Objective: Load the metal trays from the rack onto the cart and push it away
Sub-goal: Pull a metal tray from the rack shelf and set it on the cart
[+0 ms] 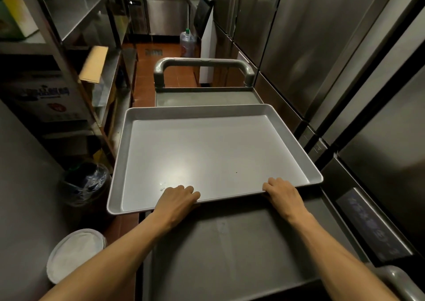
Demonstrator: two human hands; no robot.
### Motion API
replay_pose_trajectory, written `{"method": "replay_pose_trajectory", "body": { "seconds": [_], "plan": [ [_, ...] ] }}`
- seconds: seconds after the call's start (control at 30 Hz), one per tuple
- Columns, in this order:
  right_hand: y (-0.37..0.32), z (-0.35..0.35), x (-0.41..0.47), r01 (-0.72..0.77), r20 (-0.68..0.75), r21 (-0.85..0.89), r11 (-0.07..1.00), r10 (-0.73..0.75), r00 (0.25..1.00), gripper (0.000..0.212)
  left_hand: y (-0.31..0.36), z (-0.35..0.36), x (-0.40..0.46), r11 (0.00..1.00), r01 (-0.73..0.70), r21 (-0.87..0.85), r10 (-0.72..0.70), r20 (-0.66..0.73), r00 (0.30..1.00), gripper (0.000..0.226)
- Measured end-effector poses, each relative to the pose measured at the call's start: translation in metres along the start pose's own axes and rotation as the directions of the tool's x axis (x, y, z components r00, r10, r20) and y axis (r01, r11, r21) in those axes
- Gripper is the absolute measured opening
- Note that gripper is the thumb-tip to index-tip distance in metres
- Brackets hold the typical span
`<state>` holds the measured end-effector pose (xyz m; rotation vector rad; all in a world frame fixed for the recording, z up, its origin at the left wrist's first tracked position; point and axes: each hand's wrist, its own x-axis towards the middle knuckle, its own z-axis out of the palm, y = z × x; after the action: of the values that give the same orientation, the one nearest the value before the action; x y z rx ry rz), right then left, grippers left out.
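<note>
A large empty metal tray (213,153) is held flat over the far half of the grey cart (230,250), its left edge hanging past the cart's side. My left hand (178,198) grips the tray's near rim at the left. My right hand (281,191) grips the same rim at the right. The cart's top shows bare below my forearms. Its far handle (203,64) arches beyond the tray. A steel rack (69,54) with shelves stands along the left.
Tall steel fridge doors (333,59) line the right, close against the cart. On the left floor stand a bin with a plastic liner (86,183) and a white-lidded bucket (73,253). A clear jug with a green cap (187,41) stands on the red tile aisle beyond the cart.
</note>
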<state>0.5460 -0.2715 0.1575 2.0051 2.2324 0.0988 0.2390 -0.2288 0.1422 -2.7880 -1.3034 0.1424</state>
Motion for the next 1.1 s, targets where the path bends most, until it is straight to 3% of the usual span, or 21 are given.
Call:
{"method": "replay_pose_trajectory", "body": {
  "seconds": [0.3,0.5,0.63,0.87,0.97,1.1],
  "plan": [
    [-0.001,0.001,-0.003,-0.051,-0.001,0.033,0.998,0.051,0.999,0.014,0.0,-0.004,-0.001,1.0,-0.008,-0.004,0.008,0.007,1.0,0.025],
    [-0.002,-0.001,-0.006,-0.076,-0.002,0.12,0.99,0.077,0.997,0.013,-0.007,0.0,-0.007,0.994,0.018,-0.106,-0.021,-0.021,1.0,0.048],
    [-0.017,-0.011,-0.008,-0.059,-0.014,0.235,0.97,0.064,0.998,0.032,-0.022,-0.007,-0.005,0.985,-0.041,-0.166,0.041,-0.001,0.999,0.058],
    [-0.098,-0.046,0.019,0.046,-0.079,0.382,0.923,-0.017,0.997,0.049,-0.08,-0.031,0.002,0.96,-0.173,-0.221,0.147,-0.13,0.981,0.056],
    [-0.135,-0.049,0.027,0.019,-0.09,0.416,0.909,0.02,0.996,0.049,-0.113,-0.035,-0.001,0.943,-0.248,-0.223,0.235,-0.084,0.968,0.056],
    [-0.166,-0.049,0.025,-0.111,-0.003,0.437,0.892,0.125,0.992,0.05,-0.159,-0.035,-0.005,0.916,-0.339,-0.214,0.332,-0.068,0.941,0.056]
  ]
}}
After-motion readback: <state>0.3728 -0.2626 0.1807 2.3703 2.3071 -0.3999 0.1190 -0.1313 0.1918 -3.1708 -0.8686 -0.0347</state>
